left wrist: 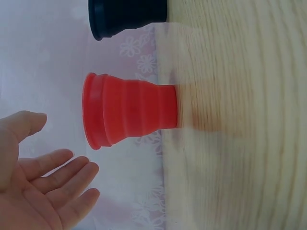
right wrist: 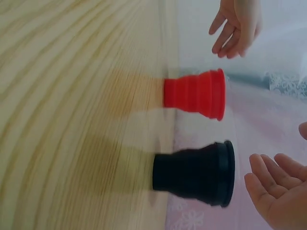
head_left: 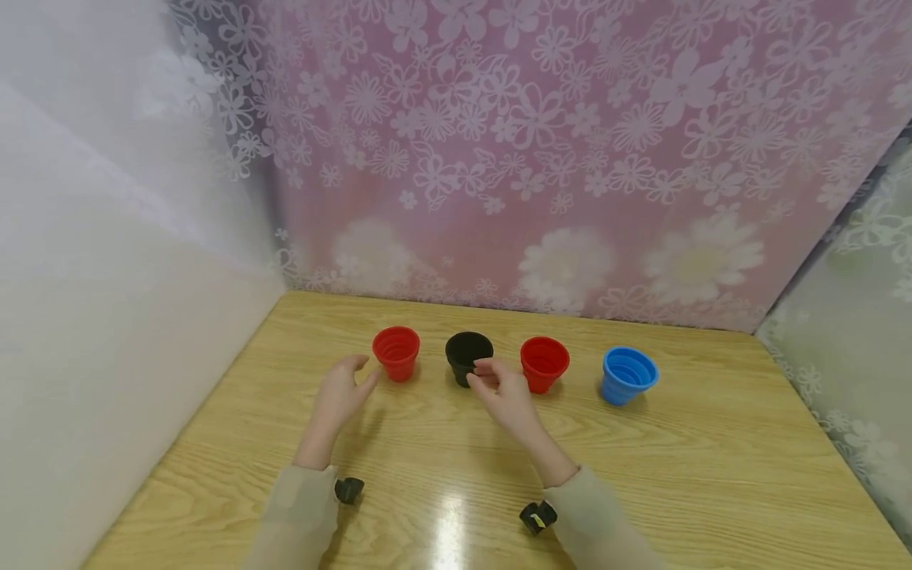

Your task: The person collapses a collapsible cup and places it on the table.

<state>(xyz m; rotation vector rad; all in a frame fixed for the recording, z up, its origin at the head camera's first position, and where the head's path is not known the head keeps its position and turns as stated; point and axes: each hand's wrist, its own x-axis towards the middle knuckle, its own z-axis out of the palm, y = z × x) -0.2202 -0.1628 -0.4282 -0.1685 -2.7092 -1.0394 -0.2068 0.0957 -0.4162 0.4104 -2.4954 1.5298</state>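
Observation:
Four collapsible cups stand upright in a row on a wooden table: a red cup (head_left: 397, 353) at the left, a black cup (head_left: 465, 353), another red cup (head_left: 545, 366) and a blue cup (head_left: 628, 375) at the right. My left hand (head_left: 340, 392) hovers just left of the left red cup, fingers spread and holding nothing; the left wrist view shows a gap between its fingertips and that cup (left wrist: 127, 110). My right hand (head_left: 509, 396) overlaps the black cup's right side in the head view. From the right wrist, its relaxed fingers (right wrist: 268, 184) appear beside the black cup's rim (right wrist: 223, 173), apart from it.
The pale wood table (head_left: 442, 451) meets a pink flowered curtain (head_left: 499, 198) along its back edge. A whitish wall (head_left: 142, 277) borders it on the left, a flowered sheet (head_left: 869, 340) on the right. Each sleeve carries a small black device (head_left: 349, 490) at the wrist.

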